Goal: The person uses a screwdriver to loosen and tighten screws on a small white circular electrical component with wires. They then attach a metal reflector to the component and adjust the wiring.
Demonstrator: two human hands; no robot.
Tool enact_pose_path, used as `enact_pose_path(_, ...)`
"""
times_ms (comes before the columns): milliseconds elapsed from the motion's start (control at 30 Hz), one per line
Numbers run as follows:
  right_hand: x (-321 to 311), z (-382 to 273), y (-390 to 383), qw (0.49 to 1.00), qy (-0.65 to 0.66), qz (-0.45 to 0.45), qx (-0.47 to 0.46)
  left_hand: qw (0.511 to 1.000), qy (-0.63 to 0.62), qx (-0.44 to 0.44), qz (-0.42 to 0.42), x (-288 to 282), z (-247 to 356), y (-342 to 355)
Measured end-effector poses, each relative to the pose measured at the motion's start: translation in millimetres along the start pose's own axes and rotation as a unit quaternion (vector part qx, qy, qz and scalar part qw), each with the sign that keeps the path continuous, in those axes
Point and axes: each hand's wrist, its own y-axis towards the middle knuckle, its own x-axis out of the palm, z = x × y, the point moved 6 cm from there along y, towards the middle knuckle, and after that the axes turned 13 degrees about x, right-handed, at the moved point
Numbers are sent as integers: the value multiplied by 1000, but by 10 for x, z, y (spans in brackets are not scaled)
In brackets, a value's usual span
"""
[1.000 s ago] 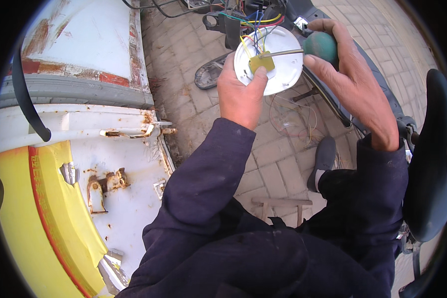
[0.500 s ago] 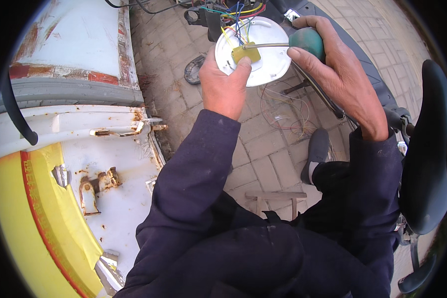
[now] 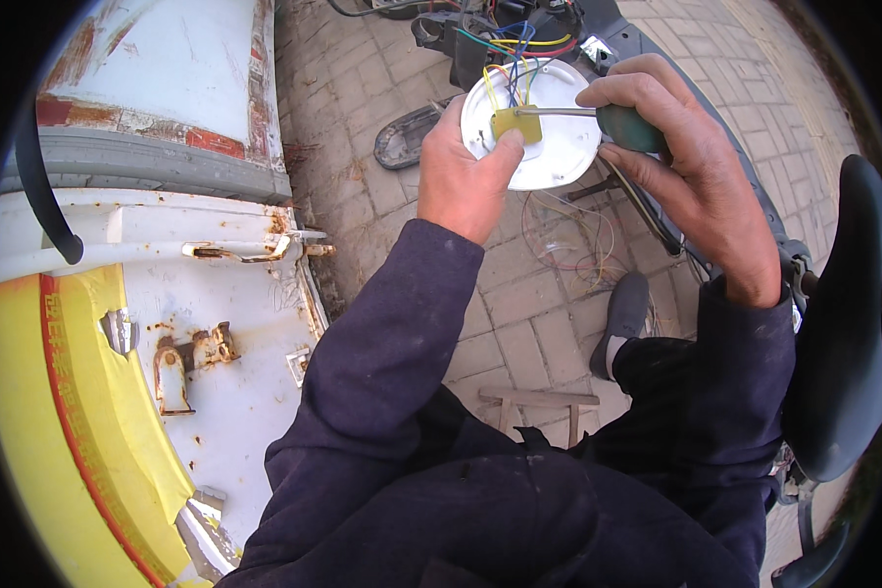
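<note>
My left hand [image 3: 468, 181] grips the lower left rim of a round white plastic cover [image 3: 568, 147], its thumb pressing on a small yellow-green circuit board [image 3: 516, 124] on the cover's face. Thin yellow, blue and green wires [image 3: 524, 64] run from the board up to the vehicle's front. In my right hand [image 3: 686, 157] is a screwdriver [image 3: 629, 128] with a green handle, fingers wrapped round it. Its metal shaft lies level across the cover, and the tip meets the board near its upper edge. Whether the tip sits on a screw or a wire joint is too small to tell.
A dismantled vehicle front [image 3: 480, 39] with exposed wiring stands ahead. On the paving lie a dark oval housing [image 3: 407, 135] and a tangle of thin wires [image 3: 578, 235]. A wooden stool [image 3: 539, 398] is below me, a black saddle [image 3: 838, 323] at right, a rusty white metal panel [image 3: 245, 382] at left.
Both hands, the cover and the screwdriver appear slightly lower and further right, as does the background. My right fingers have shifted around the handle. The tip stays at the board.
</note>
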Motion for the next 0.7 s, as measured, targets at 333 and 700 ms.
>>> enact_pose_path(333, 4, 31, -3, 999, -3, 19, 51, 999, 11, 27, 28, -10, 31, -13)
enact_pose_path(700, -26, 28, 28, 990, -12, 38, 132, 996, 69, 51, 39, -14, 9, -34)
